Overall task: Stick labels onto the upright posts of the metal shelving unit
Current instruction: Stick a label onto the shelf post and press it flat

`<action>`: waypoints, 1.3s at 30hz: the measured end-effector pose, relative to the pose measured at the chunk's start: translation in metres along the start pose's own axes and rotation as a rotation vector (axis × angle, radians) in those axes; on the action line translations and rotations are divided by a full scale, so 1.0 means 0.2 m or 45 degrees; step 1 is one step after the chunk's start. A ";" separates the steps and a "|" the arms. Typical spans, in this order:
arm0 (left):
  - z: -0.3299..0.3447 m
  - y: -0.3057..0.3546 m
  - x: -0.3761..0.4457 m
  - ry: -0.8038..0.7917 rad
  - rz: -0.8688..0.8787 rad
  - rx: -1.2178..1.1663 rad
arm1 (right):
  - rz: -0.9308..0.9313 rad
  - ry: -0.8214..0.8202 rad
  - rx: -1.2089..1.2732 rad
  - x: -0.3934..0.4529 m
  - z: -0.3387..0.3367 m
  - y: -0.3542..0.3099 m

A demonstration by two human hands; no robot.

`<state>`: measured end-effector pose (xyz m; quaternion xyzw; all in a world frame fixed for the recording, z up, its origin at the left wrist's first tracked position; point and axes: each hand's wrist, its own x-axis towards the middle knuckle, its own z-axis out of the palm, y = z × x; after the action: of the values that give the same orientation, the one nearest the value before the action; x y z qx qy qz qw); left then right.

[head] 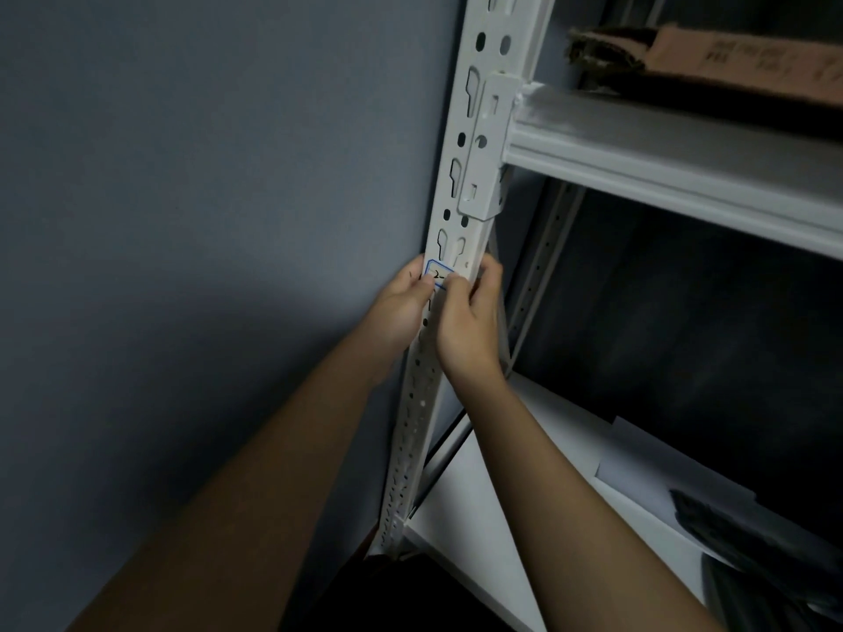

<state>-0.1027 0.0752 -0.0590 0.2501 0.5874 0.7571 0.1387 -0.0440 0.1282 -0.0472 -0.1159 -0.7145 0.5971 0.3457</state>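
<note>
Label: a small white label (437, 276) with a blue border and a handwritten "2-" lies across the front face of the post (460, 175), just below a pair of keyhole slots and under the bracket of the upper shelf beam (661, 161).
Left hand: the left hand (401, 307) wraps the post from the wall side, fingers curled behind it, its thumb pressing the label's left part against the metal.
Right hand: the right hand (470, 321) grips the post from the shelf side, its thumb on the label's right part and its fingers curled round the far edge.
Done so far: this label appears to be placed on the post; whether it is fully stuck down I cannot tell, since the thumbs cover much of it.
Left to do: likely smoothing this one flat and letting go. No other label shows on the visible stretch of this post, and the rear post (543, 262) looks bare, so more probably remain.
Spare labels: none in view; neither hand holds a sheet.
</note>
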 end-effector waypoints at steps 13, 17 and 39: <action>-0.01 0.01 -0.02 -0.018 -0.007 0.044 | 0.056 -0.099 -0.018 0.00 -0.06 -0.03; -0.01 0.01 -0.01 -0.019 -0.009 0.065 | 0.046 -0.103 -0.041 0.01 -0.06 -0.02; 0.00 0.03 -0.02 -0.039 0.019 0.003 | -0.034 -0.144 -0.045 0.01 -0.09 0.02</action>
<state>-0.0988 0.0710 -0.0550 0.2662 0.5843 0.7534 0.1417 -0.0357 0.1439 -0.0498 -0.0786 -0.7449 0.5853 0.3105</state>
